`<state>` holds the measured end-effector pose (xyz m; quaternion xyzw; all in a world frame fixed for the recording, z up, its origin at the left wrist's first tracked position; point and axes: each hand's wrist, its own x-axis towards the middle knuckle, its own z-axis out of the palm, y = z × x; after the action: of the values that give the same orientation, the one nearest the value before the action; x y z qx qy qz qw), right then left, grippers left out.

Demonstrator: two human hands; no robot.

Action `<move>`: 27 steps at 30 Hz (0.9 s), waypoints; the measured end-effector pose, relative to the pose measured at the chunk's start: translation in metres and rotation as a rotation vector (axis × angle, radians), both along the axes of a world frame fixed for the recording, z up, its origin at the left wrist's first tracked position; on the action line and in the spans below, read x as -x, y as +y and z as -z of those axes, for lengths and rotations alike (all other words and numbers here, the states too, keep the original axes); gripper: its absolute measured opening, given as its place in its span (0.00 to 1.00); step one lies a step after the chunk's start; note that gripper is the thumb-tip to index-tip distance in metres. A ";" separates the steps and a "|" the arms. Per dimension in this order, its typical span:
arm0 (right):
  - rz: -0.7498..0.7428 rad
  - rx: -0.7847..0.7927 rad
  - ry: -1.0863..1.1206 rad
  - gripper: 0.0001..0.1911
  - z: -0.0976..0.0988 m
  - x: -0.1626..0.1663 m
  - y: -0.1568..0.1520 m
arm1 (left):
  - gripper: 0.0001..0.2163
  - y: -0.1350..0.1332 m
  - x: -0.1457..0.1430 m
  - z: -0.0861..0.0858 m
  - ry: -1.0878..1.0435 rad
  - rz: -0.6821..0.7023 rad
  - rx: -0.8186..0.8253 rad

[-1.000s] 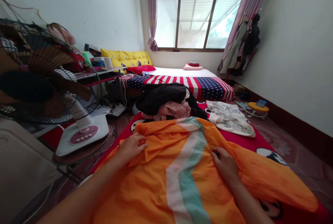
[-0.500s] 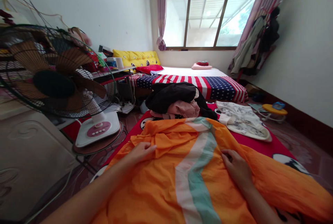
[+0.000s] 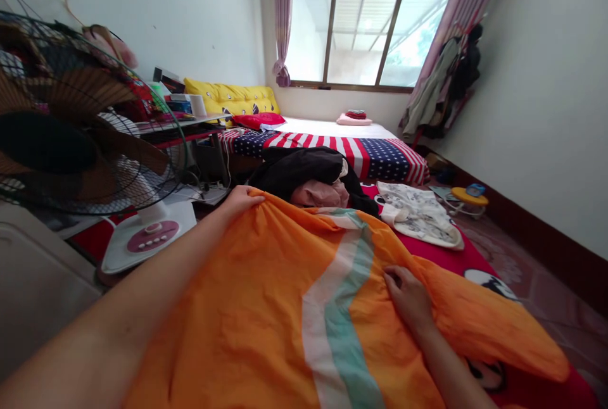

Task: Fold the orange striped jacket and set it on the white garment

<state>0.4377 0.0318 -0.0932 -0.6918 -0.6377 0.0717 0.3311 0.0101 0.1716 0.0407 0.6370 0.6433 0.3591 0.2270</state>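
Observation:
An orange jacket with a white and teal zigzag stripe lies spread over the red bedding in front of me. My left hand pinches its far left edge and holds that part lifted and taut. Closer to me, my right hand grips a fold of the cloth just right of the stripe. One orange sleeve stretches out to the right. Beyond the jacket's far edge sits a heap of black clothing with a pink garment under it. A white patterned garment lies flat at the far right.
On the left stands an electric fan with a wire cage, close to my left arm. Behind it is a cluttered desk. At the back is a bed beneath the window. A yellow stool stands near the right wall.
My left hand has moved forward and left, raising the jacket's far left edge and smoothing its creases. My right hand keeps its hold on the fold. The view has shifted slightly right.

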 end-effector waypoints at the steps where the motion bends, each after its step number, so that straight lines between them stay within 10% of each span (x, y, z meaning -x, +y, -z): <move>1: 0.003 0.001 -0.002 0.16 0.000 0.000 -0.001 | 0.12 0.006 -0.001 0.001 0.068 -0.041 -0.029; 10: 0.052 0.210 -0.250 0.13 -0.039 0.022 0.012 | 0.20 -0.032 -0.029 0.033 0.310 -0.283 -0.405; 14: -0.044 0.114 -0.173 0.16 -0.064 0.067 0.041 | 0.14 -0.067 -0.052 0.044 0.362 0.042 -0.611; 19: -0.225 0.064 0.021 0.29 -0.066 0.134 0.080 | 0.11 -0.107 -0.087 0.066 0.312 0.401 -0.415; 23: -0.250 0.009 0.156 0.10 -0.072 0.160 0.116 | 0.12 -0.120 -0.099 0.076 0.329 0.518 -0.280; 27: -0.259 -0.087 0.325 0.13 -0.081 0.167 0.140 | 0.16 -0.106 -0.096 0.084 0.368 0.487 -0.289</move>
<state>0.2702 0.1722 -0.0125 -0.5684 -0.6619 0.1966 0.4474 0.1062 0.0655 -0.0429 0.8516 0.4449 0.2608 0.0936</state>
